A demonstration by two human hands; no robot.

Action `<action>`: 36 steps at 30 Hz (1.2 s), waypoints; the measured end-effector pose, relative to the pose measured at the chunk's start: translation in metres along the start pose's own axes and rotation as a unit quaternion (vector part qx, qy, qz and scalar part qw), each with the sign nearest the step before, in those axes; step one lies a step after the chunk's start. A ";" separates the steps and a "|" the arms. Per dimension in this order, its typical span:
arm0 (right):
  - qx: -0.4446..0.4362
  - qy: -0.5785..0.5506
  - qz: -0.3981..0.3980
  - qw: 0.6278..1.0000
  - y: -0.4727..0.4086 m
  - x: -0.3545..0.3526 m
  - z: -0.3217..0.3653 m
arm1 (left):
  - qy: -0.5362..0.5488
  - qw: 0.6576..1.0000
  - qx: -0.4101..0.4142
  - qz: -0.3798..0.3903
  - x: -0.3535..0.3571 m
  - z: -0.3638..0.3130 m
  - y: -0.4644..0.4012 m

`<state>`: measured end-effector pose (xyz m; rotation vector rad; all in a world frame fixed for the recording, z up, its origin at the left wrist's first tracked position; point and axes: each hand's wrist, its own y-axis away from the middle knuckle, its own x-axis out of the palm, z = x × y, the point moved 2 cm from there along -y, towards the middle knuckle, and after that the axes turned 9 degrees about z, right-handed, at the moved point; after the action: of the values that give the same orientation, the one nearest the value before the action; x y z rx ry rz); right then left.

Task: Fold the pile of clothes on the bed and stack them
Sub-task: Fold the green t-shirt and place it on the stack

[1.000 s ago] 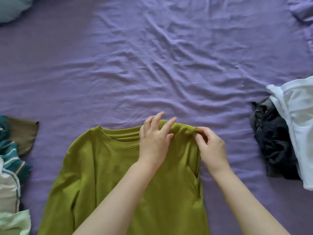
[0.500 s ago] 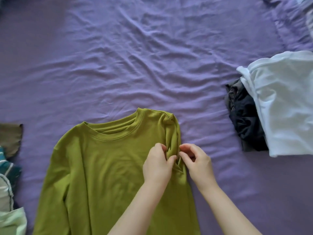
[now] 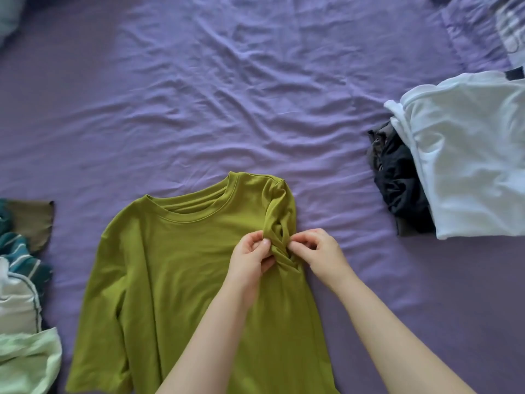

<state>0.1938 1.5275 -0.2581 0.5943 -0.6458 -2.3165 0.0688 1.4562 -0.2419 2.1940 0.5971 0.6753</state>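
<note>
Shirt status: we have the green shirt (image 3: pixel 181 268) flat on the purple sheet (image 3: pixel 227 95), neckline away from us. Our left hand (image 3: pixel 250 255) and right hand (image 3: pixel 318 251) both pinch the bunched sleeve fabric at its right shoulder. White garment (image 3: pixel 468 166) lies over dark clothes (image 3: pixel 397 177) far right; unfolded pile (image 3: pixel 20 280) at left edge.

A wrinkled purple bedsheet (image 3: pixel 227 109) carries a green shirt (image 3: pixel 176 280), a white garment (image 3: pixel 468 166) over dark clothes (image 3: pixel 397 180), and mixed laundry (image 3: pixel 20 280) at left.
</note>
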 end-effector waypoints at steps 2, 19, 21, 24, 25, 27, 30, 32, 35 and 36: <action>-0.003 -0.105 -0.022 0.994 0.002 -0.009 0.004 | -0.009 0.999 0.012 -0.029 -0.004 -0.001 0.001; -0.034 -0.288 -0.063 0.955 -0.011 -0.076 0.051 | -0.571 0.789 0.224 -0.017 0.056 -0.053 -0.009; -0.015 -0.292 -0.082 0.953 -0.013 -0.080 0.050 | -0.454 0.872 0.183 -0.006 0.052 -0.058 -0.009; 0.014 -0.345 -0.069 0.936 -0.008 -0.076 0.047 | -0.155 0.983 0.066 0.071 0.055 -0.060 -0.007; 0.023 -0.347 -0.050 0.936 -0.004 -0.071 0.046 | -0.106 0.990 0.044 0.085 0.056 -0.059 -0.008; 0.037 -0.298 -0.013 0.954 0.005 -0.059 0.041 | -0.042 0.995 0.012 0.092 0.057 -0.058 -0.008; 0.050 -0.289 -0.014 0.956 0.014 -0.049 0.036 | 0.018 0.997 0.004 0.075 0.057 -0.050 -0.008; 0.065 -0.367 -0.015 0.928 0.013 -0.051 0.036 | -0.031 0.999 0.018 0.015 0.051 -0.046 -0.008; 0.087 -0.438 -0.021 0.894 0.002 -0.059 0.039 | -0.138 0.988 0.018 -0.071 0.036 -0.040 -0.008; 0.093 -0.440 -0.027 0.893 -0.002 -0.061 0.040 | -0.164 0.982 0.021 -0.086 0.032 -0.039 -0.007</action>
<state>0.2119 1.5820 -0.2135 -0.4328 -1.2710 -2.5316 0.0675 1.4996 -0.2156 2.1980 0.6217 0.2047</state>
